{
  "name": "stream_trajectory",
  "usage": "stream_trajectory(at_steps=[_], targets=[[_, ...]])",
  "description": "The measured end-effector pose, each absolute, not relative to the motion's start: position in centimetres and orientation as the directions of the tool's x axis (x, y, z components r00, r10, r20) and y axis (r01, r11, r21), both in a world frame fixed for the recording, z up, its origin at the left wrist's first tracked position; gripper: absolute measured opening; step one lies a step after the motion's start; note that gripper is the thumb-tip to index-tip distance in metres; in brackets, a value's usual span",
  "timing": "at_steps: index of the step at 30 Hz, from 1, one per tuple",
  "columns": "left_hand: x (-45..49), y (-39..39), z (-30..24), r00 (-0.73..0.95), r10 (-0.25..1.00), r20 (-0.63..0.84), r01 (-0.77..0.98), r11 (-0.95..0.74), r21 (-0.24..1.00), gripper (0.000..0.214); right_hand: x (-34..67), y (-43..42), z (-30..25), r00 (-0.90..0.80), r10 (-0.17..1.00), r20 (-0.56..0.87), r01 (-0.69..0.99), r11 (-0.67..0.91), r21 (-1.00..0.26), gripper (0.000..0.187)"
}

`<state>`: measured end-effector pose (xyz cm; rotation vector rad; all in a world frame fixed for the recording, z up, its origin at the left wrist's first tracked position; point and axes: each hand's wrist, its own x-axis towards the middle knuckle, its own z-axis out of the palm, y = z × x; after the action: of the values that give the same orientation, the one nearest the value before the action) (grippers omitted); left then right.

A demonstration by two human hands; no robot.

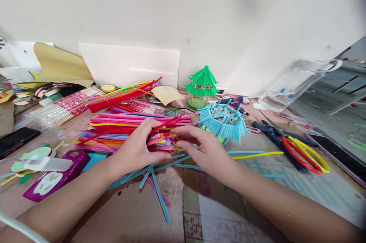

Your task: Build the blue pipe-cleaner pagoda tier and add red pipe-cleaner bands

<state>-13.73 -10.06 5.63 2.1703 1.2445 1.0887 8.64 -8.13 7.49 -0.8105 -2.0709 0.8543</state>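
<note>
My left hand (pixel 140 144) is closed round the end of a bundle of coloured straws (pixel 137 127) lying across the cluttered table. My right hand (pixel 201 147) meets it from the right, its fingertips pinching at the straw ends. Loose light blue straws (pixel 160 176) lie scattered under and in front of both hands. Just beyond the right hand sits a light blue straw construction with a fringe (pixel 225 121). Behind that stands a small green straw pavilion (pixel 201 87).
Scissors with red and yellow handles (pixel 297 147) lie at the right beside a dark phone (pixel 340 157). A purple power strip (pixel 54 176) and another phone (pixel 17 140) lie at the left. Packs of wrapped straws (pixel 65 107) and a clear jar (pixel 294 83) stand further back against the wall.
</note>
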Motion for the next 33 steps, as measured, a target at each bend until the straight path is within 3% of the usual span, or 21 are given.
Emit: stream_trajectory(at_steps=[5, 9, 13, 17, 21, 27, 30, 33], targets=[[-14.0, -9.8, 5.6, 0.356, 0.741, 0.569, 0.560, -0.657, 0.506, 0.016, 8.9, -7.9, 7.2, -0.480, 0.795, 0.370, 0.212, 0.515, -0.831, 0.007], [-14.1, -10.1, 5.9, 0.329, 0.732, 0.597, 0.524, -0.667, 0.529, 0.014, 9.3, -7.5, 7.4, -0.539, 0.693, 0.478, 0.357, 0.702, -0.616, 0.010], [-14.0, -10.4, 6.0, 0.289, 0.788, 0.543, 0.505, -0.607, 0.613, 0.010, 9.5, -7.3, 7.0, -0.612, 0.548, 0.570, 0.359, 0.835, -0.418, 0.007], [-13.9, -10.4, 5.9, 0.288, 0.795, 0.534, 0.478, -0.602, 0.639, 0.007, 9.1, -7.3, 6.5, -0.640, 0.486, 0.595, 0.363, 0.874, -0.323, 0.011], [-13.9, -10.4, 5.8, 0.301, 0.792, 0.531, 0.483, -0.606, 0.632, 0.007, 8.7, -7.1, 6.6, -0.620, 0.486, 0.616, 0.369, 0.874, -0.317, 0.014], [-14.2, -10.4, 5.3, 0.325, 0.804, 0.498, 0.545, -0.589, 0.596, 0.016, 9.5, -7.6, 7.7, -0.575, 0.503, 0.645, 0.316, 0.864, -0.392, 0.016], [-14.3, -10.3, 5.1, 0.331, 0.806, 0.491, 0.592, -0.583, 0.557, 0.017, 10.9, -8.7, 8.9, -0.480, 0.605, 0.635, 0.199, 0.780, -0.593, 0.014], [-14.3, -10.2, 4.9, 0.357, 0.783, 0.509, 0.620, -0.606, 0.498, 0.020, 13.0, -9.9, 10.6, -0.383, 0.746, 0.545, 0.020, 0.597, -0.802, 0.011]])
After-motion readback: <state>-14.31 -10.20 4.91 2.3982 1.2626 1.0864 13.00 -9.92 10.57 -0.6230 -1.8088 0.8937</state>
